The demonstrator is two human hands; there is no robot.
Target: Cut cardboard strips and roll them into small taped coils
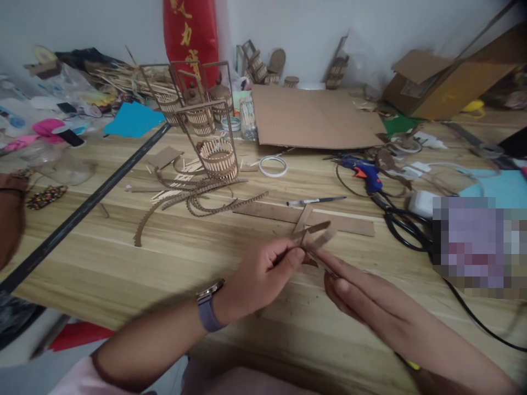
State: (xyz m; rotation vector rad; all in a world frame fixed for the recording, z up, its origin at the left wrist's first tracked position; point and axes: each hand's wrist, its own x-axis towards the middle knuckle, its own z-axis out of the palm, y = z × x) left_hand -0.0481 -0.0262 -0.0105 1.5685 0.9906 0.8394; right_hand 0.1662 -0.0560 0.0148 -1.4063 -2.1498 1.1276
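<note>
Left fingers [295, 258] and right fingers [342, 286] pinching thin cardboard pieces [318, 226]; pen [316, 201] beyond them, glue gun [373, 178] farther right.

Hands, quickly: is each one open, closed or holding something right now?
Left hand: closed, pinching brown cardboard strips.
Right hand: closed, gripping a thin piece; whether it joins those strips cannot be told.

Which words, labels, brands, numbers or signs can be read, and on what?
"力": gold, on the red banner; the character above is cut off by the picture's edge, the one below too blurred to read.
Pen: marking on the barrel, too small to read.
Nothing else legible.
</note>
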